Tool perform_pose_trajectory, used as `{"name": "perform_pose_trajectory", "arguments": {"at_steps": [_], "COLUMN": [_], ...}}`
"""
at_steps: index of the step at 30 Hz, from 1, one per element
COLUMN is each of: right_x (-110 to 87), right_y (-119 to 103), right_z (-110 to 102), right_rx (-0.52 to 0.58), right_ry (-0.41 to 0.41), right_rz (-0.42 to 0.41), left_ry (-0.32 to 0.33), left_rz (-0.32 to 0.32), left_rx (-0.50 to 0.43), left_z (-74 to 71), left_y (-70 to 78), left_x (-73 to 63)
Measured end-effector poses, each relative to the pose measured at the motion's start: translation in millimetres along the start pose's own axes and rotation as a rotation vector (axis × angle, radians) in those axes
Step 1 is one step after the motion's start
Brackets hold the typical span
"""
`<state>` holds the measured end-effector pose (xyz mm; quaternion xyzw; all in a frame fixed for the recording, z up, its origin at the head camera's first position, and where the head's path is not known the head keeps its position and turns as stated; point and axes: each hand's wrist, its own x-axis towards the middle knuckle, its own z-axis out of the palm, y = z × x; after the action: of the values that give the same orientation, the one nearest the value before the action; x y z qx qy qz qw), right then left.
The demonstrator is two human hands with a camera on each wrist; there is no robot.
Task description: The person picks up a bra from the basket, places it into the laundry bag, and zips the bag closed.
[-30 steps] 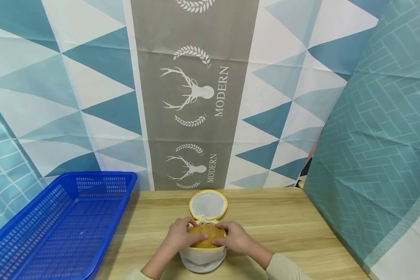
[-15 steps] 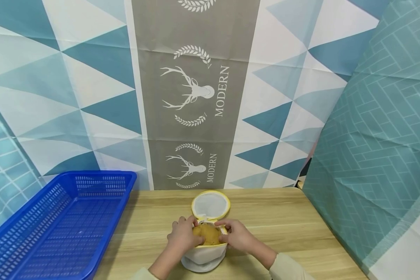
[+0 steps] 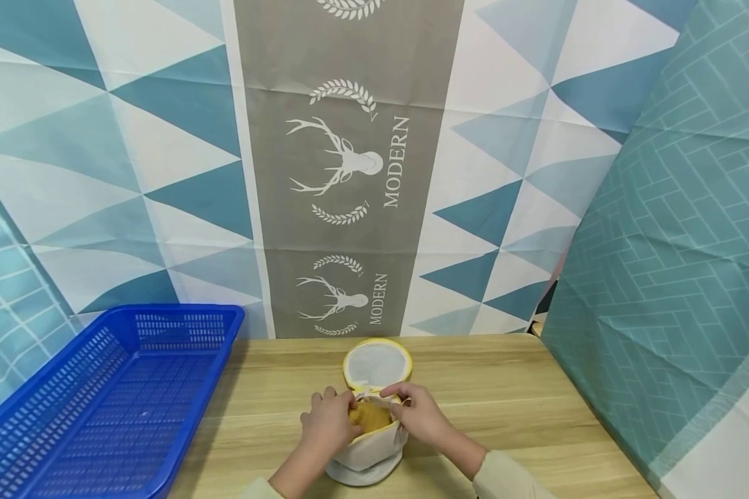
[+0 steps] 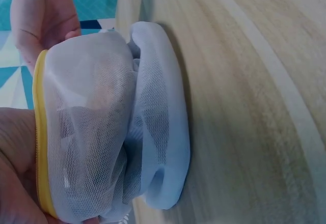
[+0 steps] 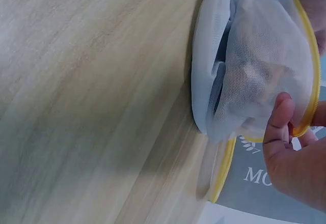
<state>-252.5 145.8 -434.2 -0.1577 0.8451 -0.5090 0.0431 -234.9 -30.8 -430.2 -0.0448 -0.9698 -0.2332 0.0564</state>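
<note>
A white mesh laundry bag with a yellow zipped rim stands on the table, its round lid folded back behind it. Inside lies a mustard-brown item, partly covered by my hands; its kind is unclear. At the left of the opening my left hand holds the rim, thumb toward the inside. On the right side my right hand pinches the rim; in the right wrist view a digit presses the outside of the mesh. The bag's wall sags in folds over its base, as the left wrist view shows.
To the left is a long blue plastic basket with perforated sides. The wood-grain table extends to the right of the bag. Patterned cloth hangs behind, and a teal sheet hangs along the right edge.
My right fingers have moved from the mustard-brown item to the bag's rim. The right side of the rim is now pulled up, and less of the item shows.
</note>
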Motion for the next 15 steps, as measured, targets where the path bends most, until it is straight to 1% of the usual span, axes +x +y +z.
{"name": "perform_pose_trajectory", "arguments": {"at_steps": [3, 6, 8, 10, 13, 15], "right_x": [1.2, 2.1, 3.0, 3.5, 4.1, 3.3], "right_y": [1.0, 1.0, 0.1, -1.7, -3.7, -5.5], "right_z": [4.1, 7.9, 9.5, 11.0, 13.0, 13.7], "right_rx": [-0.076, -0.208, -0.292, -0.368, -0.437, -0.454], "right_ry": [-0.064, -0.136, -0.166, -0.166, -0.158, -0.149], "right_rz": [-0.013, -0.062, -0.095, -0.118, -0.114, -0.111], "left_ry": [-0.018, -0.045, -0.064, -0.082, -0.15, -0.188], "left_rz": [0.012, 0.03, 0.056, 0.096, 0.16, 0.172], "left_rx": [-0.023, -0.07, -0.116, -0.181, -0.324, -0.4], "left_z": [-1.8, -3.8, -4.6, -7.0, -14.0, -22.1], "left_y": [-1.7, -5.9, -9.7, -14.8, -25.1, -31.1], "left_x": [0.9, 3.1, 4.8, 5.9, 7.3, 6.2]}}
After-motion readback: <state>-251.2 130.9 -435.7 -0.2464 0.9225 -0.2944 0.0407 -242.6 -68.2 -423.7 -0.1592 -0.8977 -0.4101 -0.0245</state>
